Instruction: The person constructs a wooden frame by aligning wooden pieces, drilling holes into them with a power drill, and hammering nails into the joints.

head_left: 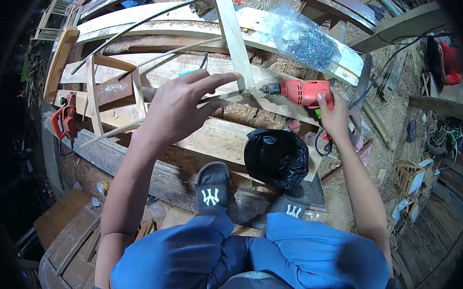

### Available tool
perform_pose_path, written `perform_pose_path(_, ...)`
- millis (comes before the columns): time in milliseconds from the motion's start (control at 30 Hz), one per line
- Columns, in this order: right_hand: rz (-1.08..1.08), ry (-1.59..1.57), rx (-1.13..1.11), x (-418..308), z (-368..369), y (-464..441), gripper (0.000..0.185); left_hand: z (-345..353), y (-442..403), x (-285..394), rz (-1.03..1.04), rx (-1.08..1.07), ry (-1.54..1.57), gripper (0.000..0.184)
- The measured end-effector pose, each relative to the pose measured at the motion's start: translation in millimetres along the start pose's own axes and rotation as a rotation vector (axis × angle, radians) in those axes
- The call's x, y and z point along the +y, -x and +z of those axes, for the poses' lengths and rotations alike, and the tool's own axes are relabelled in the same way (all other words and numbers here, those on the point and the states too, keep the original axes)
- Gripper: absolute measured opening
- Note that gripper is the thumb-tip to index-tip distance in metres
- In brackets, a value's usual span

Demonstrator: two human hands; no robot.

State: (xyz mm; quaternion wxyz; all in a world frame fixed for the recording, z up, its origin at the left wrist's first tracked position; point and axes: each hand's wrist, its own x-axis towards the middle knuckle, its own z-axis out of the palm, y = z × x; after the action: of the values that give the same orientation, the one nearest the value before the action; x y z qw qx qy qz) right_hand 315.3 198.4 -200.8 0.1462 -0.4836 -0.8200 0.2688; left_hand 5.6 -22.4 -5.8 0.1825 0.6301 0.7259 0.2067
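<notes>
My right hand point(335, 116) is wrapped round the rear of a red power drill point(302, 93). The drill lies sideways, its chuck pointing left at the lower end of a pale wooden slat point(231, 40). Whether the bit has entered the wood is too small to tell. My left hand point(178, 107) grips the corner of a light wooden frame, with its index finger against that slat and its thumb by a thin lower strip point(226, 96). A long thin strip point(149, 22) runs left from the slat's top.
A clear plastic bag of nails point(312, 48) rests on a curved plank point(248, 22). A black plastic bag point(276, 157) stands open before my sandals point(212, 188). At left are a red tool point(64, 116) and a small wooden frame point(90, 92). A cord point(385, 66) trails on the right.
</notes>
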Motion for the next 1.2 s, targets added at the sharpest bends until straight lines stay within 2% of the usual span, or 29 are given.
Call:
perform_pose_path(233,-0.01,-0.007,0.006,0,0,3,0.066,-1,4,2,-0.007,-0.012,-0.048,0.063)
perform_pose_path(567,-0.053,-0.025,0.026,-7,-12,3,0.064,1,9,4,0.018,0.003,-0.072,0.064)
perform_pose_path(667,-0.086,-0.019,0.029,-9,-14,4,0.063,-2,11,6,-0.023,-0.049,-0.066,0.058)
perform_pose_path(733,-0.071,-0.058,0.012,-15,-18,5,0.062,-1,13,6,-0.004,-0.033,-0.068,0.068)
perform_pose_path(1033,0.011,-0.086,-0.062,-22,-24,5,0.061,-6,17,14,-0.085,-0.168,-0.077,0.078)
perform_pose_path(1200,-0.031,-0.076,-0.033,-18,-21,5,0.06,-11,18,17,-0.105,-0.224,-0.061,0.082)
